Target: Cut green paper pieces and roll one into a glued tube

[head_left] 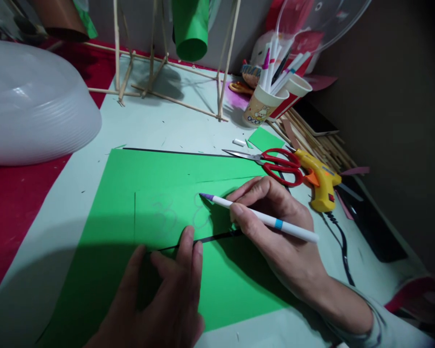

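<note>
A white felt-tip pen with a purple tip and a blue band is pinched in my right hand. Its tip is at faint curved pencil-like marks on a small green card. This card lies on a larger green sheet. My left hand has its fingers stretched out, with fingertips resting on the card's near edge, where a dark strip shows. Part of that edge is hidden behind the fingers.
Red-handled scissors and a yellow glue gun lie right of the sheet. Behind stand a paper cup of pens and a wooden stick frame. A translucent plastic bowl-like dome sits left; dark phone-like slab right.
</note>
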The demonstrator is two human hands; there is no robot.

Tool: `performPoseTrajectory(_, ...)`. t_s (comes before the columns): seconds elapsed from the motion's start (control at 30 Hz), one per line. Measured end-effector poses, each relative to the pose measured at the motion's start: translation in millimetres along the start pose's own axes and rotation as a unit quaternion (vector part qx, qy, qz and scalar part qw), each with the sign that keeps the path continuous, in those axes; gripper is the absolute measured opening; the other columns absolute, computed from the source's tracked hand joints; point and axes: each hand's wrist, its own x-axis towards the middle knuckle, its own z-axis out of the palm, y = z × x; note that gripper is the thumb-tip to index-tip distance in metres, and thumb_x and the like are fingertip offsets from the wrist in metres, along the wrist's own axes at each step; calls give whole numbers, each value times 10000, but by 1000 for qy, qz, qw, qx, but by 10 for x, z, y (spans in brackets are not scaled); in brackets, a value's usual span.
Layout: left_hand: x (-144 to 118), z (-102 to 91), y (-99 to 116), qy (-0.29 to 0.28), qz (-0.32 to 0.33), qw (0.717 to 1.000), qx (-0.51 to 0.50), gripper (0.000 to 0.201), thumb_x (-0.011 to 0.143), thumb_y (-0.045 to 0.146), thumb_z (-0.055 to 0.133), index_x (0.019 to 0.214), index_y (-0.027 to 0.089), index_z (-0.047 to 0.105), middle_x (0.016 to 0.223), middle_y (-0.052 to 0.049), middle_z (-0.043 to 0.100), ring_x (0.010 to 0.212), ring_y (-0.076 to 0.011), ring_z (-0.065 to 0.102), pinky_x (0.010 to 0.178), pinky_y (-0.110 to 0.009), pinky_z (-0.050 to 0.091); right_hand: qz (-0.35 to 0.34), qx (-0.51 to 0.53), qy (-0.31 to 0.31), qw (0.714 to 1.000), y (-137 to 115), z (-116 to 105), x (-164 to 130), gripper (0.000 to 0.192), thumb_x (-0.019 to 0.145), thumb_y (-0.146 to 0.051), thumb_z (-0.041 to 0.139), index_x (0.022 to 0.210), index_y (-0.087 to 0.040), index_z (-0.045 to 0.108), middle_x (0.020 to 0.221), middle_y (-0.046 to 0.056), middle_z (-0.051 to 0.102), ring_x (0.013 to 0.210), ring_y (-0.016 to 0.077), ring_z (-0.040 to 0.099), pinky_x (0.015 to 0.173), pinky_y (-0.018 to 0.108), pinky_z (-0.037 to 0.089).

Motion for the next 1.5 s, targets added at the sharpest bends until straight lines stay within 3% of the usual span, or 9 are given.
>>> performPoseTrajectory(0.2, 12, -13, 0, -8, -2, 1000, 7, 419, 982, 214, 319, 1215, -14, 582, 1199, -228, 663, 1014, -316, 522, 837, -534, 405, -7, -14, -1, 1000, 21, 4, 3, 105, 866, -163, 640, 781, -180, 581, 795, 7, 641, 652, 92, 534, 557, 219, 442)
performPoseTrajectory(0.37, 8, -9, 12, -16, -3, 1000, 2, 417, 983, 197, 299, 1211, -14, 577, 1194, -226, 665, 1129, -331, 490, 848, -542, 402, -11, -15, -1, 1000, 25, 21, -10, 108, 876, -176, 643, 790, -183, 578, 782, -10, 612, 648, 87, 525, 559, 224, 437)
performPoseTrajectory(0.67, 3, -20, 35, -25, -12, 999, 21, 451, 972, 217, 291, 1260, -31, 533, 1247, -248, 627, 974, -322, 520, 829, -553, 420, 3, 6, -7, 1000, 41, 29, -15, 53, 860, -167, 678, 842, -177, 629, 863, 25, 662, 775, 118, 597, 634, 224, 499)
performPoseTrajectory(1.0, 20, -30, 29, -19, -20, 1000, 5, 414, 940, 230, 379, 1227, 21, 593, 1214, -221, 664, 1041, -313, 554, 851, -516, 399, 15, 21, -21, 999, 5, 44, 9, 64, 823, -166, 720, 829, -198, 666, 859, 32, 711, 748, 148, 639, 621, 266, 546)
performPoseTrajectory(1.5, -11, -17, 44, -33, -11, 999, 6, 439, 975, 218, 318, 1267, -11, 553, 1236, -235, 647, 1096, -331, 516, 868, -552, 400, 28, 25, -51, 998, -5, 37, -10, 109, 800, -194, 720, 755, -181, 622, 772, 21, 680, 583, 106, 540, 486, 231, 420)
